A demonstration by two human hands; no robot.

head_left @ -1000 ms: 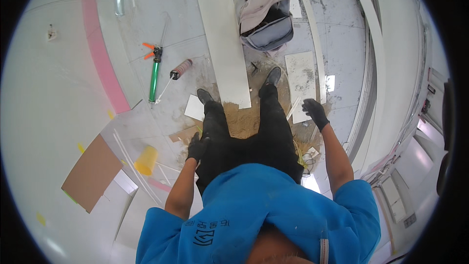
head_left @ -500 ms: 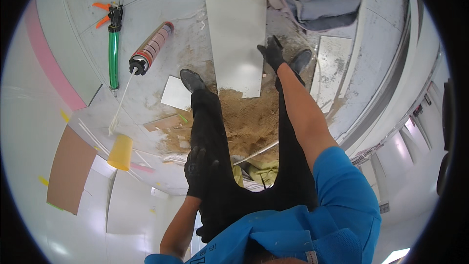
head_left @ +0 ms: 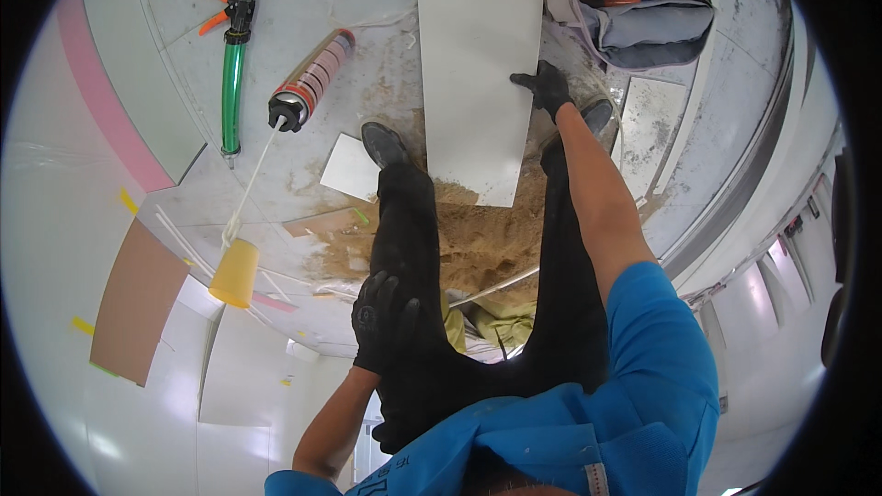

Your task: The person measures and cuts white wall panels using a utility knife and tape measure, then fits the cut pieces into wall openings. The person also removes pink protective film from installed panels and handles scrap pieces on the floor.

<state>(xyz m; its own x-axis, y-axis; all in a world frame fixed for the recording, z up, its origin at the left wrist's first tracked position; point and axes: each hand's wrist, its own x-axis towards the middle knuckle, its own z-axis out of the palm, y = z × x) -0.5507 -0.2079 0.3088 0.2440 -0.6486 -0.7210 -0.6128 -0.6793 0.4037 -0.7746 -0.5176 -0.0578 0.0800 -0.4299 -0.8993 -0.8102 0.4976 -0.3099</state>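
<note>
A long white panel (head_left: 478,64) runs from the top edge down between my dark shoes, its notched near end over the brown dirt. My right hand (head_left: 549,90), in a black glove, is at its right edge. The thumb stretches over the panel face, apart from the other fingers, which are bent beside the edge. My left hand (head_left: 381,320), also gloved in black, lies on my left thigh with fingers apart and nothing in it. Sandy dirt (head_left: 491,243) is spread between my legs.
To the left lie a green caulking gun (head_left: 232,96) with orange handles, a foam can (head_left: 317,73) with a long straw, and a yellow cup (head_left: 236,274). A grey bag (head_left: 657,23) gapes at the upper right. Panel offcuts (head_left: 650,124) lie beside both feet.
The panel's near end has come closer to me over the dirt. My right hand has moved farther up the panel's right edge. My left hand stays on the thigh.
</note>
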